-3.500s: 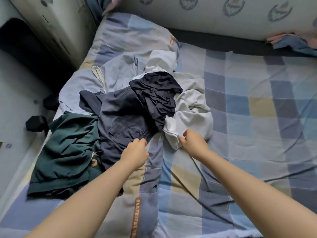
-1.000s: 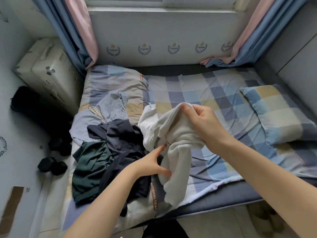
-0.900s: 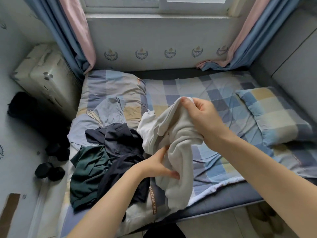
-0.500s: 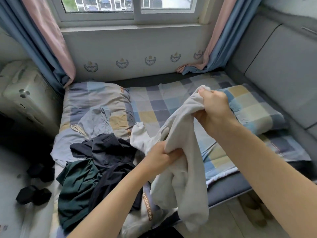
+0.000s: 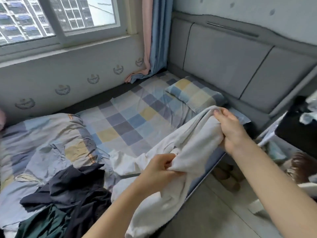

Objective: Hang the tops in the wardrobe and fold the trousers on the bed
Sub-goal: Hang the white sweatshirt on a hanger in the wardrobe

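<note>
A white garment, soft and crumpled, hangs in mid-frame above the bed's near edge, one end lifted at right of centre, the other drooping to the lower middle. A dark navy garment lies rumpled at lower left on the checked bedding, overlapping a dark green one at the bottom-left corner.

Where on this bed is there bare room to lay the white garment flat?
The checked sheet lies bare between the pillow on the right and the rumpled quilt on the left. The near left corner is crowded with the dark clothes and a green garment.
</note>
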{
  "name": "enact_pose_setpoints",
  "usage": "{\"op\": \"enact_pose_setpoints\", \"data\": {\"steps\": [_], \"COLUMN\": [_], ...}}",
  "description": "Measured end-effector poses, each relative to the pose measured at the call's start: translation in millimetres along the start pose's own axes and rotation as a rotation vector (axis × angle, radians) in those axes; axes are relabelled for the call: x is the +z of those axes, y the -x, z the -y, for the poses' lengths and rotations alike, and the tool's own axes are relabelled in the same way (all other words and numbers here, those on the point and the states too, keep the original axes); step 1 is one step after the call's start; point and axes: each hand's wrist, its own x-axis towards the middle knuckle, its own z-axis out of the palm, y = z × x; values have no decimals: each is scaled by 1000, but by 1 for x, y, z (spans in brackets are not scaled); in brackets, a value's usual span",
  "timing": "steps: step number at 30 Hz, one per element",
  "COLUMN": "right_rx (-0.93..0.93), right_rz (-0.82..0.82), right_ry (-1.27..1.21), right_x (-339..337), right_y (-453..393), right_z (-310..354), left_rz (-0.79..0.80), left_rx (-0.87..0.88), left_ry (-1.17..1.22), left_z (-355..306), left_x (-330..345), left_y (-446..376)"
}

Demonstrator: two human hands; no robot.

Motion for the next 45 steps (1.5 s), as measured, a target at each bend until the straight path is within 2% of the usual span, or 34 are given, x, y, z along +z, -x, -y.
{"op": "enact_pose_setpoints", "data": {"steps": [2,3,4,7,11,14,15,19,24,27,29,32,34,35,37,39,42,45], "right_rx": [-1,-10,-16,-71,-147,-221,-249,-351,-428,-463,-440,-165,-47,-106,-214,-186,-144,-65], "right_rz": [18,9,5,28,128,121,98,-7,-352,-652,-866,-1059,-1047,-978,-828,-751,-956,-1094], "right_ry": [-15,-9,-11,-45,18,34,36,61,39,48,179,701,945,919,700,617,492,274], "right_x": [-33,-53,-68,-128,-192,-248,-277,-371,-478,-535,-568,-608,-613,-611,-605,-603,-624,-632], "right_y": [11,17,23,49,82,106,118,157,208,227,233,239,247,252,254,249,242,244], "right_z": [10,14,18,30,41,54,61,86,101,97,85,56,46,46,54,60,53,51], "left_rz": [243,301,257,-59,21,-74,-95,-143,-93,65,204,443,626,723,904,1040,1125,1204], "left_rx": [-25,-41,-39,-20,114,176,191,139,228,320,336,382,440,467,479,387,144,182], "left_ry": [9,21,44,19,-273,-351,-333,59,110,181,244,245,189,136,60,61,183,107], "left_z": [-7,-12,-11,-7,-5,-16,-27,-71,-134,-181,-204,-229,-238,-241,-243,-242,-238,-239], "left_x": [22,34,43,92,196,271,300,364,431,477,503,544,571,587,616,639,668,685], "left_y": [-14,-23,-35,-79,-114,-126,-128,-136,-136,-133,-133,-134,-131,-128,-120,-118,-137,-155]}}
